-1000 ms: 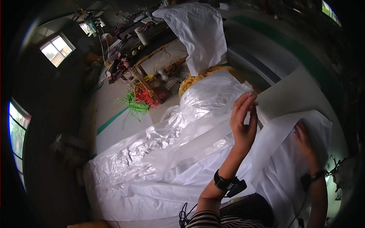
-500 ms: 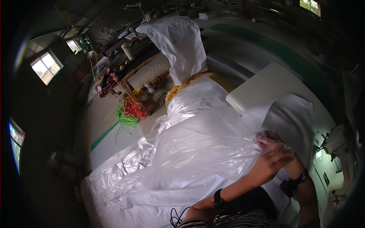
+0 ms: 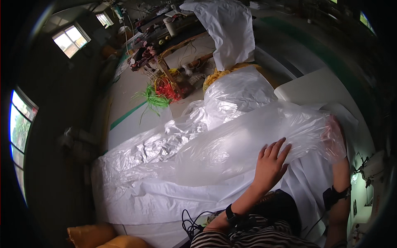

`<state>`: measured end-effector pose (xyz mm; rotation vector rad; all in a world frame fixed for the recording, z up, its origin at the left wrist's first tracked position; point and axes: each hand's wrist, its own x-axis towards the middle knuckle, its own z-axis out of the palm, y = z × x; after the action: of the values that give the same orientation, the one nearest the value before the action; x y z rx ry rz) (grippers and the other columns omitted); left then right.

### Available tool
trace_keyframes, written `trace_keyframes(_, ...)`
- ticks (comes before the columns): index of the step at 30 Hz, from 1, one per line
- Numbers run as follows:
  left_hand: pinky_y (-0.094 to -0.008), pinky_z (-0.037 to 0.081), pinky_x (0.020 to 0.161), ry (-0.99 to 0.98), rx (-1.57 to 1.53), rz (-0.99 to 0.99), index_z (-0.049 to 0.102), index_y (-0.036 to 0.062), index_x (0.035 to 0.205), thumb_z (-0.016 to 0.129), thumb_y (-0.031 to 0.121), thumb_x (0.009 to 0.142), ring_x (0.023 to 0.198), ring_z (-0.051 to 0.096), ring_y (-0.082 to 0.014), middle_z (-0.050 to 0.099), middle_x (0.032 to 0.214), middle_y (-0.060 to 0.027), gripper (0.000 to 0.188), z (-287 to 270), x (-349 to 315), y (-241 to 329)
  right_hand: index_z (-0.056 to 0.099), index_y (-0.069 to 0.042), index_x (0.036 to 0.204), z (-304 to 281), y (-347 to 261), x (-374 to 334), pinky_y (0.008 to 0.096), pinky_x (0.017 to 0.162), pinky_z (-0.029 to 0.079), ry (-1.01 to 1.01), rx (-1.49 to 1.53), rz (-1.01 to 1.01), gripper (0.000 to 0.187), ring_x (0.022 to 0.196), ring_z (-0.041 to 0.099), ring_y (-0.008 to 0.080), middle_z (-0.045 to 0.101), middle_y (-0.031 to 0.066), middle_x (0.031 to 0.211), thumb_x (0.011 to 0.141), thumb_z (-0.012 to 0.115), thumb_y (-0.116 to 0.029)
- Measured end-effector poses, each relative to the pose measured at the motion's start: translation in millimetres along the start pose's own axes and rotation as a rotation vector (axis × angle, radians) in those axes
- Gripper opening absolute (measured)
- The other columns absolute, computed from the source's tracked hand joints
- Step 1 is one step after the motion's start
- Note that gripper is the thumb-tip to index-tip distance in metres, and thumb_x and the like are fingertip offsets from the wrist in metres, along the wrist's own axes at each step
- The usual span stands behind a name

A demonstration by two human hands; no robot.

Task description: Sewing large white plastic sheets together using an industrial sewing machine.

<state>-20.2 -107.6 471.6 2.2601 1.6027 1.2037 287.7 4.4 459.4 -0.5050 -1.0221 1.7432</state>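
A large clear plastic bag (image 3: 223, 159) lies spread in front of me over white sheet material (image 3: 161, 208). My left hand (image 3: 271, 163) rests at its near edge, fingers spread and flat against the film. My right hand (image 3: 334, 134) is inside the bag's right end, seen pinkish through the plastic; the film blurs its fingers, so their closing cannot be made out. Beyond, more shiny clear film (image 3: 235, 97) is heaped and crumpled.
A sewing machine (image 3: 370, 171) with a small lamp stands at the right. A pale panel (image 3: 318, 89) lies behind the bag. Green strands (image 3: 155, 98) and red strands (image 3: 169, 91) hang by a wooden frame. A white sack (image 3: 231, 33) stands farther back. Yellow bundles (image 3: 93, 235) sit lower left.
Both hands were together at the bag's gathered end. They have moved apart: the right went into the bag and rightward, the left opened onto the film. The bag's end is now spread wider.
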Motion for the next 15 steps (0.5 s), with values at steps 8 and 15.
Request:
trace_keyframes(8, -0.0383, 0.052, 0.087, 0.074, -0.289, -0.043, 0.067, 0.0064, 0.099, 0.069, 0.007, 0.084, 0.094, 0.067, -0.0296, 0.071, 0.102, -0.0054, 0.016, -4.5, 1.2, -11.1, 0.059, -0.011, 0.121, 60.2, -40.1, 10.6, 0.028, 0.083, 0.046, 0.724, -0.244, -0.097, 0.028, 0.097, 0.054, 0.0078, 0.054, -0.0037, 0.101, 0.097, 0.063, -0.024)
trace_keyframes(15, -0.0317, 0.05, 0.087, 0.251, -0.483, -0.2, 0.069, -0.0019, 0.094, 0.067, -0.004, 0.087, 0.095, 0.066, -0.0231, 0.069, 0.1, -0.0112, 0.008, -58.9, 62.3, -43.8, 0.059, -0.014, 0.096, 62.7, -30.3, 9.0, 0.0242, 0.071, 0.049, 0.505, -0.5, -0.222, 0.011, 0.083, 0.059, 0.005, 0.06, -0.0042, 0.089, 0.096, 0.065, -0.022)
